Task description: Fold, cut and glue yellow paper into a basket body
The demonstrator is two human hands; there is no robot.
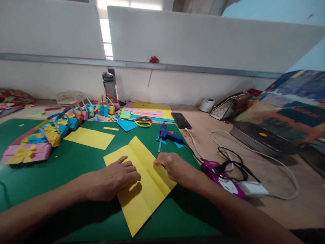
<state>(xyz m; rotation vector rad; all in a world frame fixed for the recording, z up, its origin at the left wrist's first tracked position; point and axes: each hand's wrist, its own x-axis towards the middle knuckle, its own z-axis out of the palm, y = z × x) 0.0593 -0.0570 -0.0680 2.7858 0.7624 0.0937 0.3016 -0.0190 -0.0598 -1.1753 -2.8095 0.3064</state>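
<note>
A sheet of yellow paper (142, 183) with crease lines across it lies at an angle on the green mat (83, 217). My left hand (118, 178) rests over the sheet's left part, fingers loosely bent and thumb apart, holding nothing. At the right side of the paper, my right hand (171, 166) is closed in a fist-like grip. A small dark bit shows under its fingers, but what they hold is hidden. Just beyond the right hand lies a blue glue gun (170, 135) with a glue stick by it. A second yellow sheet (90, 138) lies farther left.
Small paper baskets with bows (30, 152) line the left side. Scissors (143, 121) lie by stacked coloured paper (152, 110). A phone (181, 120), a purple power strip (220, 178) with cables and a dark case (264, 139) occupy the right. A bottle (109, 86) stands behind.
</note>
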